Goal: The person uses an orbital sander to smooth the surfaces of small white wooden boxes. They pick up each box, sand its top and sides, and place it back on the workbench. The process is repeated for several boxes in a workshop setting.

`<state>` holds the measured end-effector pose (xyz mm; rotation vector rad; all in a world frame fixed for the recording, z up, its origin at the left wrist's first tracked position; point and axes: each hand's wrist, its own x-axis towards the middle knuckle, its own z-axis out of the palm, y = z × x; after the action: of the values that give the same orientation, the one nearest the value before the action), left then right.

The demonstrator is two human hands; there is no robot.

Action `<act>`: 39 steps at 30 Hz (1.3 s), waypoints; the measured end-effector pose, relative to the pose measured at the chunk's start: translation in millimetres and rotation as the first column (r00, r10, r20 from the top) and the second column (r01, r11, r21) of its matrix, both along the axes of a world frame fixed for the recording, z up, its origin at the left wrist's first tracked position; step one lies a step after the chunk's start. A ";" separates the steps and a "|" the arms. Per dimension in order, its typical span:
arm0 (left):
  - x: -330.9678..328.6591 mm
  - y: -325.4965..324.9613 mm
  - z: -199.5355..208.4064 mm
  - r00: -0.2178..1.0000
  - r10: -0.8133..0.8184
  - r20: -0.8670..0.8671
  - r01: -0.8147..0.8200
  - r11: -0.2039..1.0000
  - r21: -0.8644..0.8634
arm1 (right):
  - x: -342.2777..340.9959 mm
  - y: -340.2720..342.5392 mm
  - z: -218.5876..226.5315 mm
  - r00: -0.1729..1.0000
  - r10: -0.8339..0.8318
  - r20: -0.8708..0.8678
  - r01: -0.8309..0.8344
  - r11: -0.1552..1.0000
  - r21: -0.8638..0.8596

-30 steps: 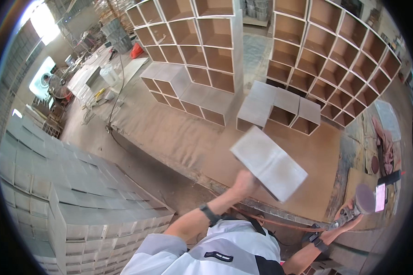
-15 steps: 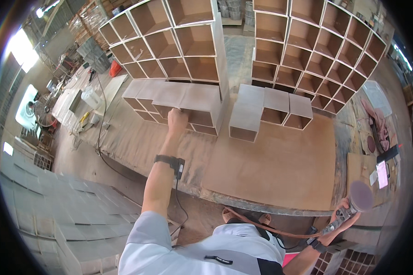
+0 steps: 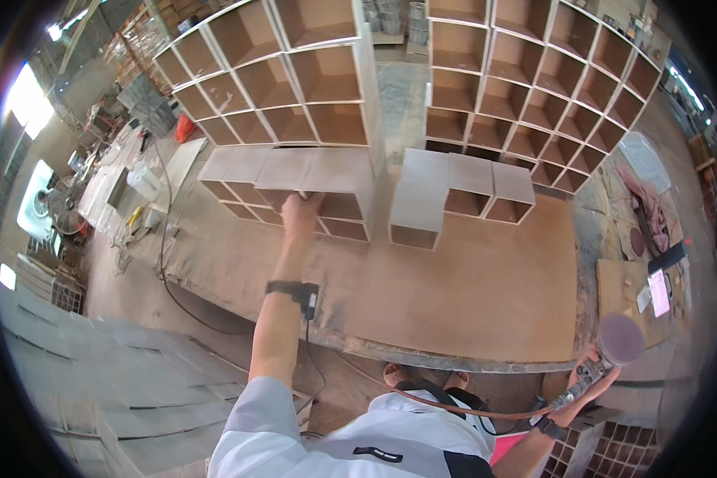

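My left hand (image 3: 301, 215) is closed on the front upper edge of a whitish open-fronted box (image 3: 315, 171), its fingers curled over the rim and partly hidden inside. The box stands at the front of a row of similar cubbies on the workbench. Off the bench's near right edge, my right hand (image 3: 588, 374) grips a sander (image 3: 579, 381) by its metal body. The sander's round purple disc (image 3: 621, 338) faces upward, and a brown hose (image 3: 462, 412) runs from it across my body.
Two tall cubby shelves (image 3: 327, 73) (image 3: 526, 99) stand on the far side. Small grey-white boxes (image 3: 418, 195) sit on a brown board (image 3: 470, 299) to the right. A phone (image 3: 659, 293) and pinkish cloth (image 3: 647, 209) lie farther right; a cable (image 3: 164, 247) hangs at left.
The whole view has shifted slightly. My left hand keeps its hold on the box edge, and my right hand still holds the sander in nearly the same place.
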<state>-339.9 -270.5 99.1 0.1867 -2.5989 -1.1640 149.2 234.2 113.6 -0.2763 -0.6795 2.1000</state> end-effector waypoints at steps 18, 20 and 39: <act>87.7 374.7 -74.0 0.846 -0.526 0.086 0.511 0.846 0.154 | 9.6 4.5 31.6 0.923 -0.334 0.194 0.373 0.901 -0.223; 61.6 401.7 -45.8 0.794 -0.546 0.267 0.495 0.836 0.236 | 31.7 6.1 35.9 0.908 -0.341 0.244 0.388 0.903 -0.183; 334.4 312.6 -90.6 0.851 -0.509 -0.132 0.514 0.858 0.003 | 4.6 103.7 53.2 0.808 -0.045 0.588 -0.088 0.977 0.196</act>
<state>-5.4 42.1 8.5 -0.5965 -2.5836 -1.3343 153.8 337.9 166.8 -0.8261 -1.2736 1.9317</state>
